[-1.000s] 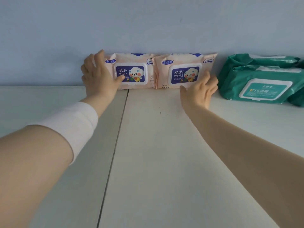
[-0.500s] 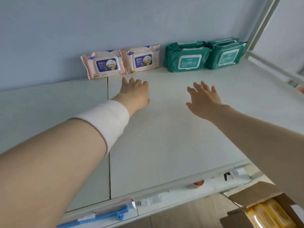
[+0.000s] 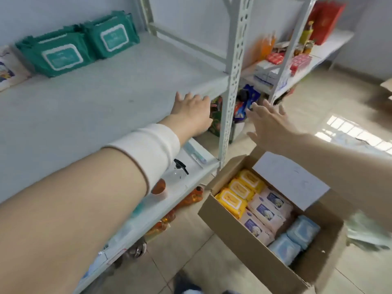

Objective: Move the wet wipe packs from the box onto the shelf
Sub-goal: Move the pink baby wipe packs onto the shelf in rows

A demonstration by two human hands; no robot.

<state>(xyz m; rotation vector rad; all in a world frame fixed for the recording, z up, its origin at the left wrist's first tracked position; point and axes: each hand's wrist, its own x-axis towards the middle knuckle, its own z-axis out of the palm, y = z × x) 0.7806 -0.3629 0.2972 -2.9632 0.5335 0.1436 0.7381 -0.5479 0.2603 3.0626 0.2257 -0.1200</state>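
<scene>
An open cardboard box (image 3: 239, 234) stands on the floor at lower right. Inside lie yellow wipe packs (image 3: 238, 190), pink baby wipe packs (image 3: 265, 213) and pale blue packs (image 3: 297, 238). Two green wipe packs (image 3: 59, 54) and part of a pink pack (image 3: 8, 70) lean against the wall at the back of the white shelf (image 3: 95, 98). My left hand (image 3: 192, 112) is spread flat over the shelf's front right corner, holding nothing. My right hand (image 3: 268, 122) hovers with fingers spread above the box, empty.
A perforated grey shelf post (image 3: 233, 81) rises between my hands. A lower shelf (image 3: 180, 181) carries a clear jug, an orange cup and small items. Bottles stand on the floor beneath. A second rack (image 3: 297, 58) at the right holds bottles and red packages.
Both hands let go of the pink packs and drew back from the shelf's rear. The view swung right and down, bringing the box into sight.
</scene>
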